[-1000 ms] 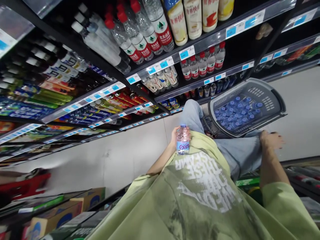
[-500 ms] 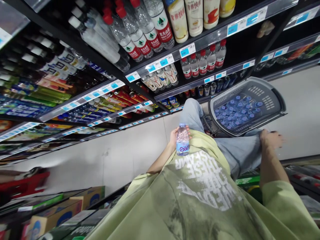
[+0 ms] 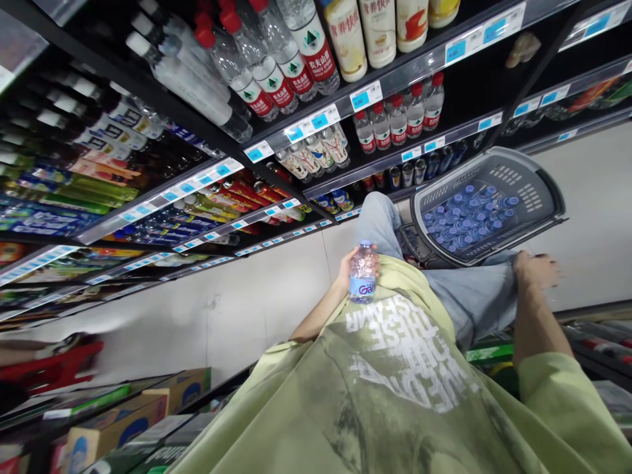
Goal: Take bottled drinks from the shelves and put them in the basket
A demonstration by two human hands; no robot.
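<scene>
- A small clear plastic bottle with a pale blue cap and a blue label bearing purple lettering (image 3: 362,273) is in the left hand (image 3: 347,266), in front of the shirt hem; whether its base touches the cloth, I cannot tell.
- With 12 o'clock at the top of the view, its long axis runs near 12 to 6, cap at 12.
- The left fingers are clamped round it: the hand is behind the bottle, fingertips showing along its 3 o'clock side. The left hand is clearly the nearer one.
- A grey slotted plastic basket with a dark handle (image 3: 516,161) lies between 2 and 3 o'clock from the bottle, near but apart, tilted, with many blue-capped clear bottles (image 3: 464,220) inside.
- The right hand (image 3: 537,270) is well off at 3 o'clock, by the knee of the faded blue jeans (image 3: 454,296) and just beside the basket; its fingers look loose, with nothing seen in them.
- The yellow-green shirt with white print (image 3: 320,388) fills 5 to 7 o'clock.
- Shelved red-capped clear bottles with red-and-white labels (image 3: 397,125) stand toward 12.
- Brown cardboard boxes (image 3: 113,421) sit at 8, well apart.
</scene>
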